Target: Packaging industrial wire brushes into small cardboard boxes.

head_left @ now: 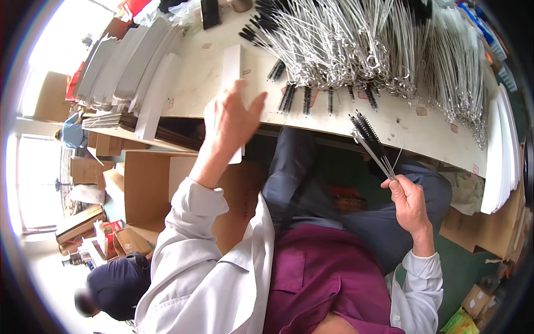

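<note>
My right hand is closed around the wire stems of a small bunch of brushes, their black bristle heads pointing up and away just off the table's front edge. Over at the left, my left hand is open above a long, flat white strip, thumb spread from the fingers. Part of the strip is hidden under the hand, and its near end sticks out past the table edge. Whether the palm presses on it I cannot tell. A big heap of wire-handled brushes with looped ends covers the table's far right.
Stacks of flat white pieces lie on the table at left; more white pieces hang at the right edge. A dark phone lies at the back. An opened cardboard box stands below the table. A person in dark clothing is at lower left.
</note>
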